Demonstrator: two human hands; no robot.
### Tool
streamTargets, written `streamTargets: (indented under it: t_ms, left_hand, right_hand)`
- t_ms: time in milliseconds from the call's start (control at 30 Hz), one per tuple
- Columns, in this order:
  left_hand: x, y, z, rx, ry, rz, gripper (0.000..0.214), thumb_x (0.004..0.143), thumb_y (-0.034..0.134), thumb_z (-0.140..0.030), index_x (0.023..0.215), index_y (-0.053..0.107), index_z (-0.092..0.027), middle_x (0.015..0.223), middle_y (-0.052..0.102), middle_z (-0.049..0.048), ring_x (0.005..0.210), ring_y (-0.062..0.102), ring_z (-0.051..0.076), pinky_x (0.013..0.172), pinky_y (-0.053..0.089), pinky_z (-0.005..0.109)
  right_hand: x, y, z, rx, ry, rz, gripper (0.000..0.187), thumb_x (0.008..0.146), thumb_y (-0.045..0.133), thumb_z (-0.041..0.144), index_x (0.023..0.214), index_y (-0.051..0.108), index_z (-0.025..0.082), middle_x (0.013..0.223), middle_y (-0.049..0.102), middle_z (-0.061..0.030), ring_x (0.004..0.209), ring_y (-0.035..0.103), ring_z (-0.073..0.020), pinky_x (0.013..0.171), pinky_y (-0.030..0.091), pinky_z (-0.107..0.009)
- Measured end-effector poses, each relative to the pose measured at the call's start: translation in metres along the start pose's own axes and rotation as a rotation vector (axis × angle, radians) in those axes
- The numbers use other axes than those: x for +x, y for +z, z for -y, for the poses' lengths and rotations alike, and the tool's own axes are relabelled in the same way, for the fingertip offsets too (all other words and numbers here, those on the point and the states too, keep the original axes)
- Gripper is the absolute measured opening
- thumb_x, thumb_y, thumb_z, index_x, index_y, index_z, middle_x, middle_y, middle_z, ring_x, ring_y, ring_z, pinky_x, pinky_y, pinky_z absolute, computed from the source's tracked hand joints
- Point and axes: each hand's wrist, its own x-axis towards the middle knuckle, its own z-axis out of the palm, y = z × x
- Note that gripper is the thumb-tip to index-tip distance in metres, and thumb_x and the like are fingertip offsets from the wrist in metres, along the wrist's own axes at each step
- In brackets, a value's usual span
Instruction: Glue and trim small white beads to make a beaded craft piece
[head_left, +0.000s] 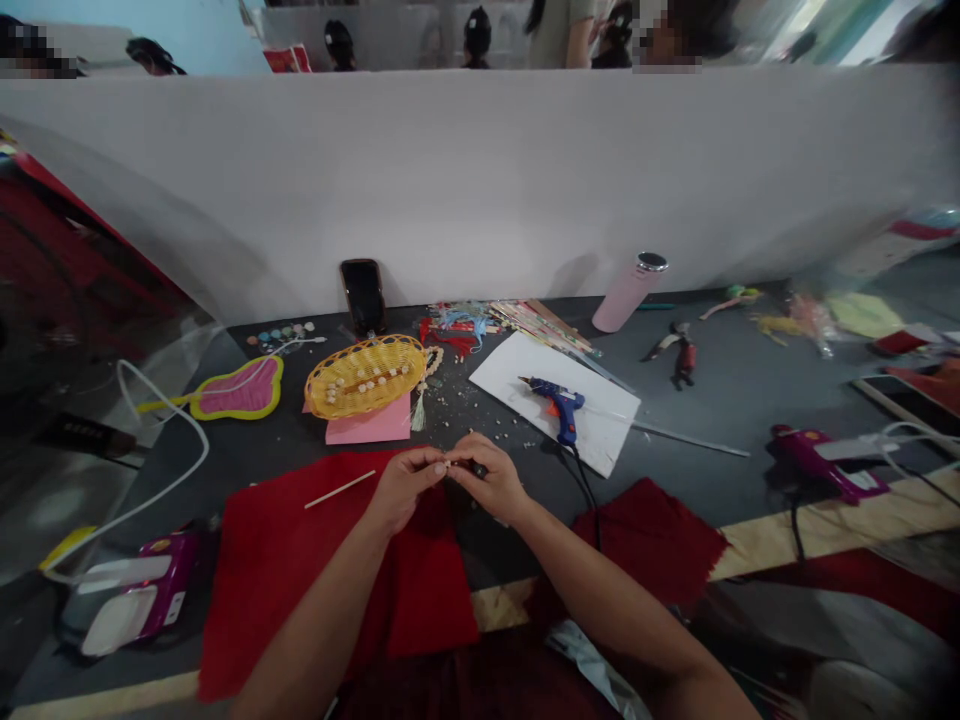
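Observation:
My left hand [405, 487] is closed in a pinch on a small pale bead [448, 463], just above the front edge of the grey tabletop. Meeting it fingertip to fingertip, my right hand [491, 480] is closed round a slim dark tool [477, 468], mostly hidden by the fingers. Under my left forearm spreads a red cloth [277, 540] with a thin pale stick [340, 489] on it. Beyond my hands stands a yellow woven basket [365, 375] with several pale beads inside, partly over a pink paper pad [367, 422]. Loose small beads lie scattered nearby.
A blue glue gun [556, 402] rests on a white board [510, 375], its cord running toward me. Behind are a phone [363, 295], a pink bottle [626, 295] and a white partition [450, 180]. Pliers [683, 360] lie right; purple devices [169, 585] sit at both sides.

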Motion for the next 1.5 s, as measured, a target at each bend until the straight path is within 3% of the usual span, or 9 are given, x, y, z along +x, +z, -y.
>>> streamTargets:
  t_ms: [400,633,900,1100,1333,1500]
  left_hand:
    - [0.0014,0.0013,0.0029,-0.055,-0.024,-0.008,0.016,0.063,0.075,-0.026,0.065,0.067,-0.012,0.059,0.056,-0.0007,0.056,0.045,0.007,0.055,0.033,0.021]
    - [-0.0001,0.002,-0.0003,-0.149,-0.058,0.041,0.013,0.068,0.071,-0.025,0.066,0.067,-0.012,0.063,0.058,0.0007,0.057,0.046,0.008,0.058,0.036,0.022]
    - [0.0009,0.0025,-0.001,-0.147,-0.063,-0.008,0.015,0.066,0.073,-0.026,0.069,0.068,-0.012,0.059,0.058,0.0004,0.054,0.045,0.007,0.055,0.034,0.021]
    - [0.0016,0.0002,-0.0004,-0.14,-0.073,0.005,0.015,0.066,0.073,-0.024,0.073,0.069,-0.012,0.067,0.061,0.0016,0.057,0.046,0.007,0.057,0.035,0.02]
    - [0.0015,-0.0005,0.0012,-0.091,-0.048,0.032,0.013,0.068,0.071,-0.025,0.071,0.068,-0.013,0.06,0.055,-0.001,0.055,0.042,0.006,0.055,0.031,0.02]
    - [0.0021,-0.0006,0.0003,-0.045,-0.031,0.051,0.012,0.07,0.069,-0.024,0.069,0.066,-0.012,0.06,0.053,-0.0016,0.056,0.041,0.006,0.055,0.03,0.02]
  right_hand:
    - [-0.0012,0.0038,0.0,-0.011,0.029,-0.004,0.01,0.082,0.059,0.024,0.087,0.067,0.021,0.079,0.063,-0.0041,0.075,0.059,-0.0144,0.07,0.048,-0.028]
    - [-0.0006,0.0012,0.002,-0.018,0.06,0.02,0.025,0.08,0.061,0.023,0.106,0.062,0.021,0.079,0.062,-0.0025,0.075,0.057,-0.0143,0.076,0.046,-0.03]
    - [-0.0008,0.0009,0.0023,-0.025,0.042,-0.004,0.007,0.082,0.059,0.023,0.085,0.063,0.019,0.078,0.061,-0.0034,0.074,0.057,-0.0144,0.071,0.046,-0.029]
    - [-0.0017,0.0001,0.002,-0.031,0.039,0.012,0.018,0.084,0.056,0.023,0.101,0.061,0.02,0.079,0.06,-0.0027,0.073,0.056,-0.0134,0.072,0.046,-0.029]
    - [-0.0001,-0.0002,0.0033,-0.046,0.022,-0.007,0.007,0.083,0.058,0.023,0.085,0.064,0.019,0.078,0.061,-0.0038,0.075,0.057,-0.0141,0.07,0.047,-0.028]
    - [-0.0005,-0.0003,0.002,-0.055,0.026,0.032,0.011,0.084,0.056,0.024,0.09,0.064,0.02,0.082,0.062,-0.0043,0.077,0.057,-0.014,0.072,0.047,-0.029]
